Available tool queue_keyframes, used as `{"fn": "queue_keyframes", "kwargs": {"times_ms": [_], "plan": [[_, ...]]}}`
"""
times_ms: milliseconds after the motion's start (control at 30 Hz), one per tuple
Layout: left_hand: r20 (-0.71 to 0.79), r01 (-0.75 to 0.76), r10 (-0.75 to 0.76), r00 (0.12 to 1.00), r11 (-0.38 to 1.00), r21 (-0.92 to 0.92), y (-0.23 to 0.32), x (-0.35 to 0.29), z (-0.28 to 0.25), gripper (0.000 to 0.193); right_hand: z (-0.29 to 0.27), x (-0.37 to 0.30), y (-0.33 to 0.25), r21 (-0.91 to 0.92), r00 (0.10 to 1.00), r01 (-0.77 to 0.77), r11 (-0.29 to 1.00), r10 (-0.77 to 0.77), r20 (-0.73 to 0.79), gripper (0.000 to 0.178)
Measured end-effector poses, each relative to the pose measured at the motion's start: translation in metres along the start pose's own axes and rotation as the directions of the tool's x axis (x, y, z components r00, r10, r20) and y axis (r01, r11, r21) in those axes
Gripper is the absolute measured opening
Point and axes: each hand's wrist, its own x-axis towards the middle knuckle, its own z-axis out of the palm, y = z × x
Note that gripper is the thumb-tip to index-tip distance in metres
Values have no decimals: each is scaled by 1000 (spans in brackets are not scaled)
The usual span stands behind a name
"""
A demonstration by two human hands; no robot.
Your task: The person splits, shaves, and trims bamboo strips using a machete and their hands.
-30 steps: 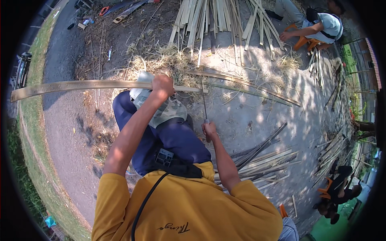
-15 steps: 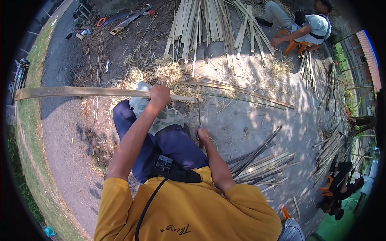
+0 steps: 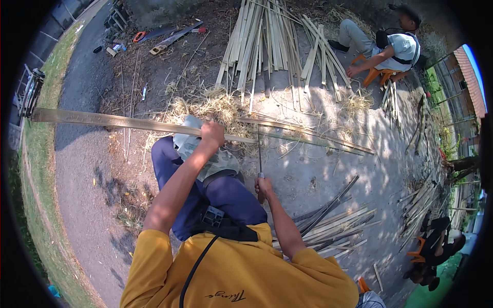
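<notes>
My left hand (image 3: 212,134) is closed around a long, flat bamboo strip (image 3: 118,121) that slopes slightly down from far left to right, above my knee. Under that hand a grey camouflage cloth (image 3: 222,163) lies over my thigh. In my right hand (image 3: 264,186) is the handle of a knife, with its narrow blade (image 3: 260,156) pointing away from me. The blade's upper part meets or crosses the strip's right end; whether it has cut in is too small to tell.
Curly shavings (image 3: 205,108) lie beyond my knees, near long split strips (image 3: 308,134). A big strip pile (image 3: 262,46) is at the back, another pile (image 3: 339,226) at my right. Saws (image 3: 174,38) rest at the back left. One person (image 3: 400,49) sits at back right, others (image 3: 439,241) at right.
The whole view has shifted a little. The bamboo strip now slopes more, its left end raised relative to its right end. Both hands keep their holds, with the knife still at the strip's right end.
</notes>
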Motion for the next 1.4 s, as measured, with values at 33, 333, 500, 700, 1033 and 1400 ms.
{"fn": "queue_keyframes", "kwargs": {"times_ms": [33, 333, 500, 700, 1033, 1400], "plan": [[14, 12, -12, 1000, 1000, 0, -2, -1, 7, 36, 11, -11, 1, 45, 997, 0, 999, -4, 83, 26], [-159, -66, 63, 985, 998, -9, 13, -9, -9, 15, -34, 13, 26, 23, 992, -39, 999, 41, -117, 24], [-97, -28, 29, 995, 1000, 12, -7, -12, 5, 15, 14, -28, 11, -64, 998, 35, 997, -32, 48, 27], [-116, -83, 81, 990, 996, -19, 1, -5, -2, 29, -27, -11, 39, 6, 999, 19, 1000, -19, -32, 29], [-220, -183, 124, 968, 945, -272, -52, -85, -88, 41, -69, -65, 25, 292, 929, 352, 890, -293, -227, 20], [-251, -270, 113, 961, 562, -782, -123, -241, -109, 34, -79, -138, -157, 653, 763, 618, 438, -533, -364, 35]]}}
